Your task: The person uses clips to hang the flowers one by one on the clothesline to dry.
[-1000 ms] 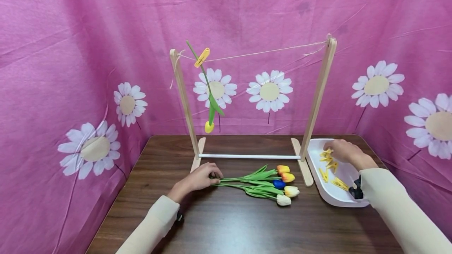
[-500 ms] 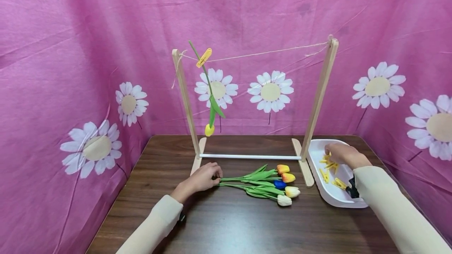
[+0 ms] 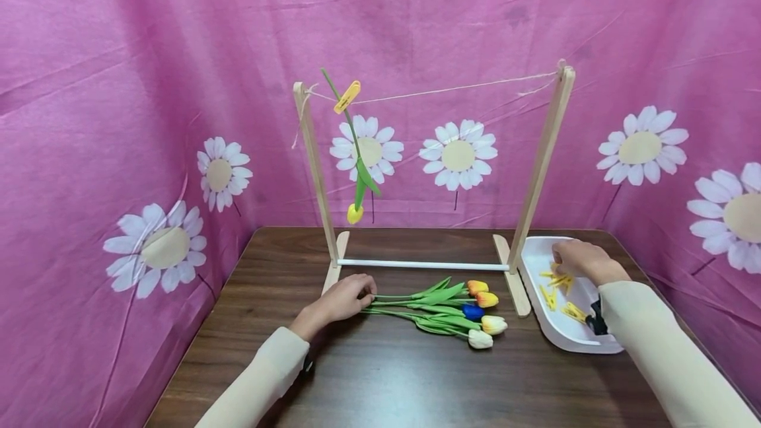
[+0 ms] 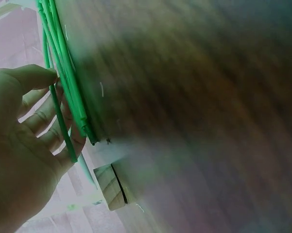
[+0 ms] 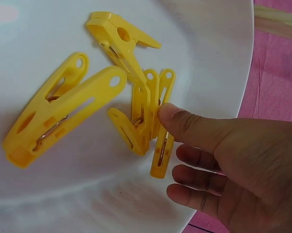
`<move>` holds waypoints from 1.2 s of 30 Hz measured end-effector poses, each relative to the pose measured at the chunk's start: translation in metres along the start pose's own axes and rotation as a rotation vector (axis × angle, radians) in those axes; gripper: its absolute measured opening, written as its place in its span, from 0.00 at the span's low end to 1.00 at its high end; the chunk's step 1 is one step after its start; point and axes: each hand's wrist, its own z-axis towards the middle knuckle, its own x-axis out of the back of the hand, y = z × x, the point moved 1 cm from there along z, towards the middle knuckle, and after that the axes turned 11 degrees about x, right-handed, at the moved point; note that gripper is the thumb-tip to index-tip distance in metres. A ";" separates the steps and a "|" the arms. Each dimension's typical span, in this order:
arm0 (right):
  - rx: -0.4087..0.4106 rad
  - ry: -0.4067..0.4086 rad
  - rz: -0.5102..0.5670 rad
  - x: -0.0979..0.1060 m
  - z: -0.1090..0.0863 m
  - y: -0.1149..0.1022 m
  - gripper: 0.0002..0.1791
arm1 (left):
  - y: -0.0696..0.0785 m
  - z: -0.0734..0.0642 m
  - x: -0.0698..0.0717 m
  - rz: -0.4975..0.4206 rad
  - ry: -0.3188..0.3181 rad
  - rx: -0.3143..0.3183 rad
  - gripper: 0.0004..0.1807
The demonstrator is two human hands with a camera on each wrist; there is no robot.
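My left hand (image 3: 341, 299) pinches one green tulip stem (image 4: 64, 124) between thumb and fingers, close to its cut end. Other stems (image 4: 72, 73) lie beside it. The tulips (image 3: 440, 296) lie on the table with orange-yellow, blue and whitish heads pointing right. Inside the white tray (image 3: 573, 342), my right hand (image 3: 585, 263) has its thumb on a yellow clothespin (image 5: 163, 153); its index finger is mostly hidden behind, and the other fingers are curled. More yellow clothespins (image 5: 63, 109) lie around it in the tray.
A wooden frame (image 3: 541, 157) carries a string (image 3: 452, 90). One yellow tulip (image 3: 355, 214) hangs head down from it by a yellow clothespin (image 3: 347, 97). A white rod (image 3: 422, 265) joins the frame's feet behind the tulips. Pink cloth surrounds the table.
My right hand has moved slightly down among the clothespins. At my left hand, one stem now stands a little apart from the others. The head view has shifted slightly.
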 end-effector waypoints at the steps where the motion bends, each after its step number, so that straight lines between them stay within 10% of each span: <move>1: 0.000 0.005 -0.003 0.000 0.000 0.000 0.10 | 0.000 0.000 0.000 -0.008 0.003 0.000 0.05; 26: 0.004 0.144 0.145 0.021 -0.007 -0.002 0.21 | 0.002 0.004 0.031 -0.103 0.061 0.067 0.02; 36: 0.052 0.267 0.213 0.035 -0.006 -0.011 0.19 | 0.013 0.007 0.043 -0.504 0.080 0.108 0.03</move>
